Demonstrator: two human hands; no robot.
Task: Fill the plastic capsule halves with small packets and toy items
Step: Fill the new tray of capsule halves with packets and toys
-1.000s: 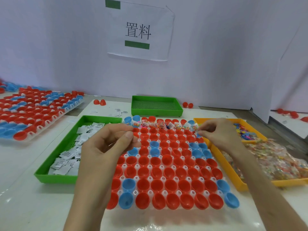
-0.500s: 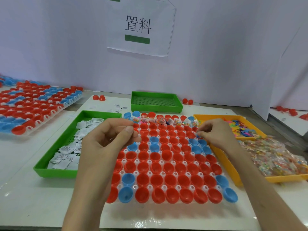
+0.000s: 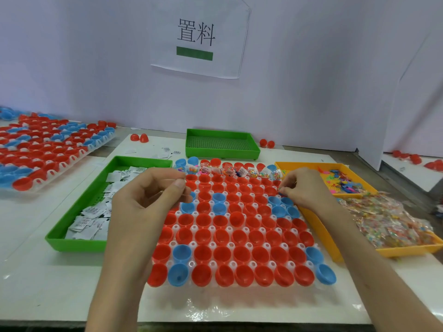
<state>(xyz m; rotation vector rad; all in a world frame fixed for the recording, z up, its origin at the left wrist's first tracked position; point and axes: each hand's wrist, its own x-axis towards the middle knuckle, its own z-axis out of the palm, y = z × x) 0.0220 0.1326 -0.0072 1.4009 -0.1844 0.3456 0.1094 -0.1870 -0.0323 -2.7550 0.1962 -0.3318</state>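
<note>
- The right hand (image 3: 306,190) is closed in a pinch. Its fingertips (image 3: 285,190) grip a small coloured item (image 3: 281,188), which is too small to name.
- The left hand (image 3: 148,200) has curled fingers, with the thumb pressed on the forefinger. I cannot tell if it holds anything.
- Both hands hover over the rack of capsule halves (image 3: 225,221), near its far edge. The right is at the right edge and the left is at the left edge.
- The far row (image 3: 230,170) already carries packets. The second row (image 3: 230,180), just in front of it, looks empty.
- This empty row runs from left to right between the two hands. Its right end lies directly under the right fingertips, so I judge that the right hand only needs to go down a little.
- Supplies lie outside the rack: white packets (image 3: 91,216) in the green tray (image 3: 79,243) on the left, and clear toy packets (image 3: 388,224) in the orange tray (image 3: 318,231) on the right.
</note>
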